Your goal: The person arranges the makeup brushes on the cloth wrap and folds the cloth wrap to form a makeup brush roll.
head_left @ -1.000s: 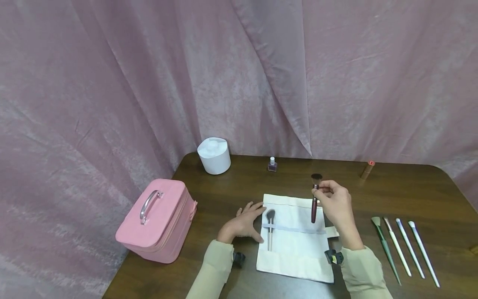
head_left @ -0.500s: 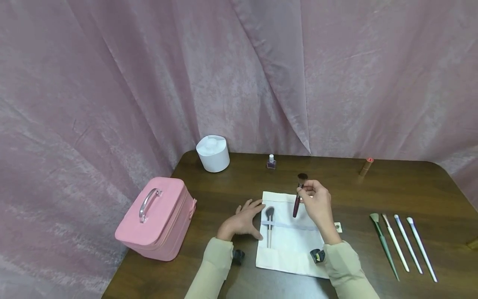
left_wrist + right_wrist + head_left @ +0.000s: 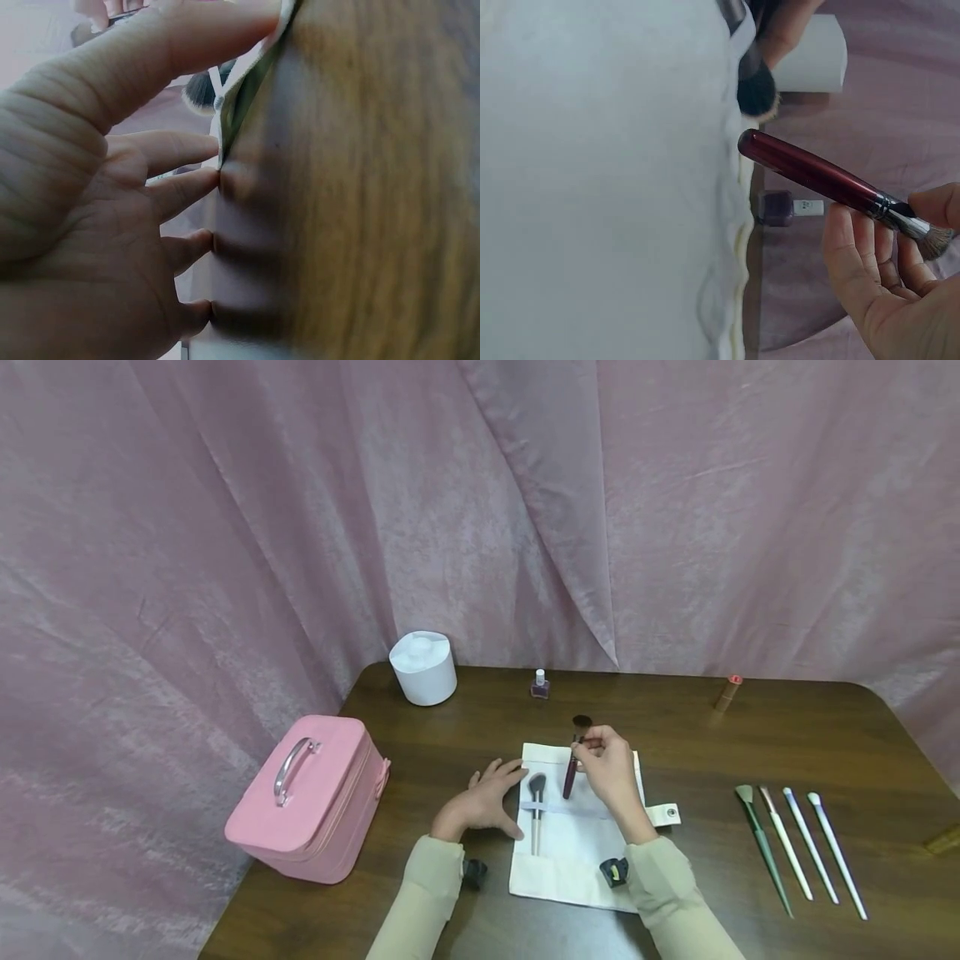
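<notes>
The right hand (image 3: pixel 609 768) pinches the red-handled makeup brush (image 3: pixel 814 169) by its silver ferrule, the thumb on one side and the fingers on the other. The dark bristles stick out beyond the fingertips towards the far edge of the table (image 3: pixel 825 735), while the handle slants the other way, its rounded end free of the fingers. That handle is over the upper part of the white brush roll (image 3: pixel 570 852); whether its end touches the fabric cannot be told.

The left hand (image 3: pixel 482 802) has its fingers spread, with the thumb and foremost fingertips at the roll's left edge. Just inside that edge, close to those fingers, an angled brush (image 3: pixel 537 787) lies under the elastic band (image 3: pixel 577 812). A snap tab (image 3: pixel 663 815) extends from the roll's right edge.

Farther out, towards the table's right edge, a green brush (image 3: pixel 765 853), a slim white brush (image 3: pixel 786 843) and two blue-tinted brushes (image 3: pixel 811 846) lie side by side. Along the far edge stand a lipstick (image 3: pixel 727 693), a nail polish bottle (image 3: pixel 540 687) and, near the far left corner, a white tissue roll (image 3: pixel 425 675). A pink vanity case (image 3: pixel 307 797) sits at the left edge.
</notes>
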Available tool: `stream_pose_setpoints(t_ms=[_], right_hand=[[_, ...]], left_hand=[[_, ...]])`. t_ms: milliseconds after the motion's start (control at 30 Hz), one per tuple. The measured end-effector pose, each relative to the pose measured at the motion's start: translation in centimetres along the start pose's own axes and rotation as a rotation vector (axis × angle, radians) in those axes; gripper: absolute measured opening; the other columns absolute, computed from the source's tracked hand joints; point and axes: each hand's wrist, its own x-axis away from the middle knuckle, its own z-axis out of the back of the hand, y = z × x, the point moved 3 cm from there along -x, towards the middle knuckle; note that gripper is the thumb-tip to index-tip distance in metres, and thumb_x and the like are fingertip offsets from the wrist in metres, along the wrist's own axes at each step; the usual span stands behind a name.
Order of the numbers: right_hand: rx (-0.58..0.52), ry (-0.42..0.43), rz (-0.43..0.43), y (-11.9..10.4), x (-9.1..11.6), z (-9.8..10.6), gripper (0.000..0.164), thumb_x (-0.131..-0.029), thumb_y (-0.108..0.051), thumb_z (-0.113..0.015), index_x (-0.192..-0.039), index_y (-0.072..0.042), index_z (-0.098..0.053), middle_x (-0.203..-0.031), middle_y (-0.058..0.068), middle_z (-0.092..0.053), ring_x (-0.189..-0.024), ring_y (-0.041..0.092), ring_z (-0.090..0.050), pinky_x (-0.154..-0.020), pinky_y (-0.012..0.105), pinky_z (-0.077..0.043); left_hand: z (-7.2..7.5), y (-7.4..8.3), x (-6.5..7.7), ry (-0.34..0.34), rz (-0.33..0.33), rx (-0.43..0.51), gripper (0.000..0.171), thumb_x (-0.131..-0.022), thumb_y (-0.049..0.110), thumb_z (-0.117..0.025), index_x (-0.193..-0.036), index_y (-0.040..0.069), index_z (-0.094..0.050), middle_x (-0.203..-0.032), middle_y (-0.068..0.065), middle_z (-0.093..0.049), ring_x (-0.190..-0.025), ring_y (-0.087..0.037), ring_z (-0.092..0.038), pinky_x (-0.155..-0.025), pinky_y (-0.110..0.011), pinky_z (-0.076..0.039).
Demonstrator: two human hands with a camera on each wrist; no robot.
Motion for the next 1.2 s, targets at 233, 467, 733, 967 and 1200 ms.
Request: stream_pose_setpoints(t_ms=[233,467,733,967,1200], right_hand=[[-0.036,-0.033,-0.055,1.0,0.2,-0.7,0.014,-0.090,0.005,-0.064,-0.101,0.011,-0.056,-0.087,0.016,-0.061,-0.071,0.012,-0.062,-0.063,0.033,-0.060],[-0.003,-0.068,-0.099,1.2,0.4,-1.0,0.016,-0.090,0.002,-0.064,-0.103,0.010,-0.058,-0.090,0.015,-0.062,-0.070,0.014,-0.064,-0.063,0.035,-0.060],[0.093,-0.100,-0.133,1.4,0.6,-1.5,0.022,-0.087,-0.003,-0.065,-0.105,0.009,-0.062,-0.083,0.009,-0.062,-0.064,0.012,-0.062,-0.057,0.025,-0.054],[0.105,-0.093,-0.164,1.4,0.9,-1.5,0.015,-0.087,-0.004,-0.063,-0.097,0.007,-0.062,-0.081,0.011,-0.066,-0.060,0.015,-0.066,-0.055,0.028,-0.055],[0.138,-0.117,-0.214,1.8,0.9,-2.1,0.017,-0.094,-0.009,-0.064,-0.098,0.007,-0.063,-0.076,0.009,-0.064,-0.054,0.013,-0.061,-0.051,0.027,-0.053]], left_hand=[[-0.1,0.1,0.0,0.003,0.004,0.010,0.098,-0.072,0.023,-0.094,-0.155,0.013,-0.043,-0.165,-0.005,-0.027,-0.153,-0.035,-0.013,-0.118,-0.063,-0.012],[-0.4,0.1,-0.2,0.012,-0.004,0.004,0.100,-0.070,0.023,-0.094,-0.155,0.012,-0.043,-0.165,-0.006,-0.028,-0.153,-0.034,-0.013,-0.117,-0.064,-0.012],[0.0,0.2,-0.1,0.017,0.003,0.009,0.100,-0.070,0.022,-0.095,-0.155,0.012,-0.043,-0.165,-0.005,-0.028,-0.153,-0.034,-0.013,-0.117,-0.064,-0.011],[-0.1,0.3,-0.1,0.010,0.008,0.001,0.099,-0.071,0.023,-0.094,-0.155,0.013,-0.042,-0.165,-0.004,-0.027,-0.153,-0.033,-0.013,-0.118,-0.062,-0.011],[-0.1,0.3,0.1,0.014,0.016,0.002,0.099,-0.071,0.022,-0.094,-0.155,0.013,-0.043,-0.165,-0.004,-0.027,-0.153,-0.033,-0.013,-0.118,-0.061,-0.011]])
